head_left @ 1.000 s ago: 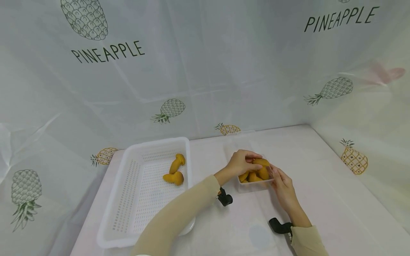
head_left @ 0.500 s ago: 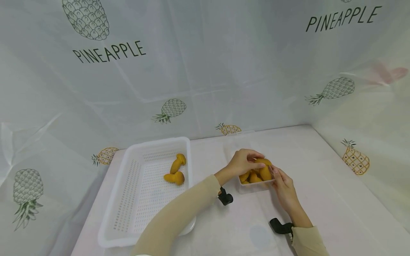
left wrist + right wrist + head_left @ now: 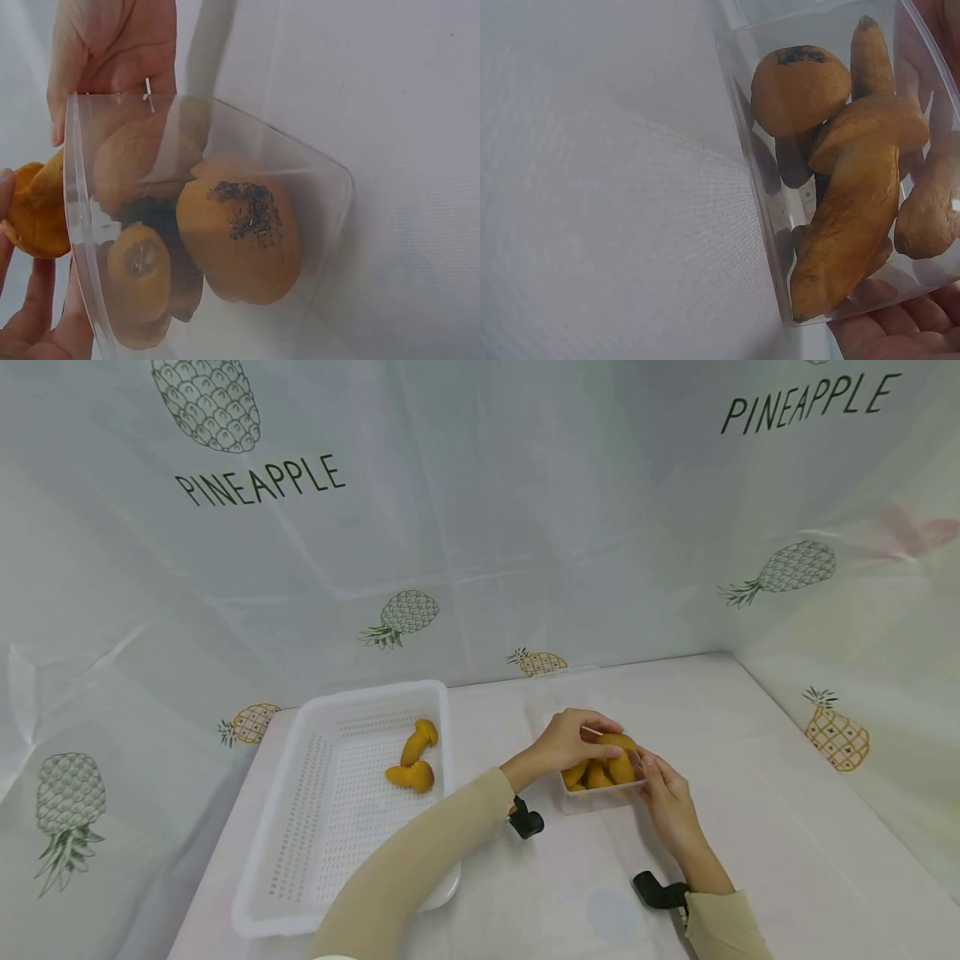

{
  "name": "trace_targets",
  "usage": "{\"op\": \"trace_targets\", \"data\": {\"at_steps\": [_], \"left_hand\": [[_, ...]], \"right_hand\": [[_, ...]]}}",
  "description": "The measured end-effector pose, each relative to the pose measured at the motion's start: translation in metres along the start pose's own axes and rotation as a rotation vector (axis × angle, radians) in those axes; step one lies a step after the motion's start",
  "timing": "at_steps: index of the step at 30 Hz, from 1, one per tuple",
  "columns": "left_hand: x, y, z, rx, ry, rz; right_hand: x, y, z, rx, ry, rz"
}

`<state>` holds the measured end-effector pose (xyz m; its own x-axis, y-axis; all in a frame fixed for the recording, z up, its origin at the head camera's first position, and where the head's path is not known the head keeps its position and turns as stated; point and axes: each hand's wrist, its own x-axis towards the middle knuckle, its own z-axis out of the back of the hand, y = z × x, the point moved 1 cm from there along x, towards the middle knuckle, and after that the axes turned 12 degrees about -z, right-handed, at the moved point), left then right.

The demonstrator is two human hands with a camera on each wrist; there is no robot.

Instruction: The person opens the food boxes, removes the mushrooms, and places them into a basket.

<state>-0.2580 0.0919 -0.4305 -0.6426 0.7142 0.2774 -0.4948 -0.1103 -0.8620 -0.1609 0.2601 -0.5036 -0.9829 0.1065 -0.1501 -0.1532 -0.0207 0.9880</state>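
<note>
Two "PINEAPPLE" prints [image 3: 260, 481] on backdrop [image 3: 480, 527]; left hand [image 3: 566, 742] pinches mushroom [image 3: 620, 767].

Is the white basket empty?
Not empty: in the head view, two mushrooms lie in the white basket, toward its right wall; the left sleeve hides part of it.

We see a pale bench [image 3: 757, 793] backed by greyish-white sheeting [image 3: 540, 527] printed with pineapples [image 3: 408, 612] and the word PINEAPPLE [image 3: 260, 481].
</note>
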Motion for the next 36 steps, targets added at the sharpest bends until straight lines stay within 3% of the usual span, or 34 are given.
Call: {"op": "trace_targets", "data": {"at_steps": [10, 16, 23, 36], "left_hand": [[-0.002, 0.002, 0.002, -0.021, -0.021, -0.017], [-0.004, 0.001, 0.008, -0.055, -0.053, -0.005], [-0.010, -0.005, 0.025, -0.130, -0.105, 0.023], [-0.022, -0.016, 0.065, -0.167, -0.200, 0.051]], "right_hand": [[0.001, 0.000, -0.001, -0.005, 0.005, 0.007], [0.003, -0.002, -0.001, 0.026, 0.023, 0.059], [0.005, -0.003, 0.000, 0.069, 0.087, 0.158], [0.003, -0.008, 0.002, 0.082, 0.090, 0.147]]}}
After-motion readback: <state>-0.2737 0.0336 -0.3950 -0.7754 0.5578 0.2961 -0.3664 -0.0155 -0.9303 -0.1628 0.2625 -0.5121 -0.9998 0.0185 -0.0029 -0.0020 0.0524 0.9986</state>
